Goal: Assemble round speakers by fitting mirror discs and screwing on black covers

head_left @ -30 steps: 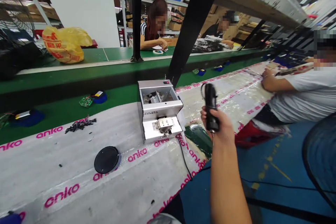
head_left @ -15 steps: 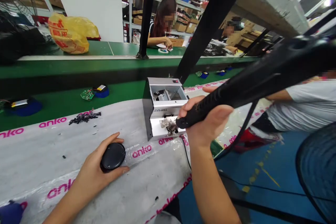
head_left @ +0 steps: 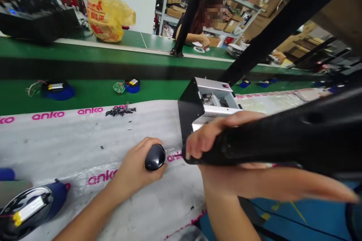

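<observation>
My left hand [head_left: 135,168] grips a round black disc [head_left: 155,157] on the white plastic-covered bench, fingers curled round its edge. My right hand [head_left: 215,147] is wrapped round a black electric screwdriver [head_left: 283,139] that runs across the view to the right; its tip end sits beside the disc. Behind both hands stands a small silver and black screw feeder box [head_left: 206,101].
A pile of black screws [head_left: 120,110] lies near the green conveyor [head_left: 93,92], which carries blue parts with circuit boards [head_left: 128,85]. A yellow bag [head_left: 109,17] sits on the far bench. A person [head_left: 207,19] works opposite. A blue holder [head_left: 31,205] lies at lower left.
The view has swung left and down. My left hand has tilted the disc up on edge and moved it right, towards the screwdriver. My right hand has brought the screwdriver down from the feeder.
</observation>
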### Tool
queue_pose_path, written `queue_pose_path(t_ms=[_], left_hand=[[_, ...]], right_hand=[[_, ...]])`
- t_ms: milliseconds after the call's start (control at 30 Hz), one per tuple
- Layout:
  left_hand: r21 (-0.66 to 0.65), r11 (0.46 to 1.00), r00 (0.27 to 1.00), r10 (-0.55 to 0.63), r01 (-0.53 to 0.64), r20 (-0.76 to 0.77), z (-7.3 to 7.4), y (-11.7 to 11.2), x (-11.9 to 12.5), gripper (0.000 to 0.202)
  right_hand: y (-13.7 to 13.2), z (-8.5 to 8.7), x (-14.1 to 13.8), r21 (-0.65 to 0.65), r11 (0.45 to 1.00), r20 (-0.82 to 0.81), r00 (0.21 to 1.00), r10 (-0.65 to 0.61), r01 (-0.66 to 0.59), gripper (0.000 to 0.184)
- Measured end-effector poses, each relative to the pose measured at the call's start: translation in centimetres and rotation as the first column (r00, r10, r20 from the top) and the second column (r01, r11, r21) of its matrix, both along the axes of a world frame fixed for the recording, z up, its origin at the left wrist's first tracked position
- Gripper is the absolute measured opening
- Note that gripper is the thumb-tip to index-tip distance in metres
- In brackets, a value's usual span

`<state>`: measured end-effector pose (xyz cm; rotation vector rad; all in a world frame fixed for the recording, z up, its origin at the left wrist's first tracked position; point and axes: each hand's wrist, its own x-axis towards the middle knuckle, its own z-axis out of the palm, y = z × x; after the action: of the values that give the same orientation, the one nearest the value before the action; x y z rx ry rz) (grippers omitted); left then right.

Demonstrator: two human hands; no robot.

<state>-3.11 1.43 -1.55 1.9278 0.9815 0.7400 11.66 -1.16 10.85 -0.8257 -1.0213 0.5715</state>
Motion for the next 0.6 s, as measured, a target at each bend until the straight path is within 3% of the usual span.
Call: queue_pose_path(t_ms=[167,333,600], left_hand=[[-0.049,0.998,0.999,-0.027,0.028,0.034,0.1,0.2,0.2,0.034],[-0.067,0.997,0.998,-0.021,0.025,0.054,-0.1,0.2,0.2,0.034],[-0.055,0.998,1.0,-0.011,0.012,0.027,0.0,0.2,0.3,0.024]], right_hand=[[1.9,-2.0,-1.4,-0.04,0.986,-0.012,0.987,0.163,-0.163,0.054],[2.2,-3.9,-1.6,-0.026,0.972,0.0,0.972,0.235,-0.235,0.048],[2.0,-5.4,-2.1,0.043,0.969,0.134,0.963,0.235,-0.243,0.046]])
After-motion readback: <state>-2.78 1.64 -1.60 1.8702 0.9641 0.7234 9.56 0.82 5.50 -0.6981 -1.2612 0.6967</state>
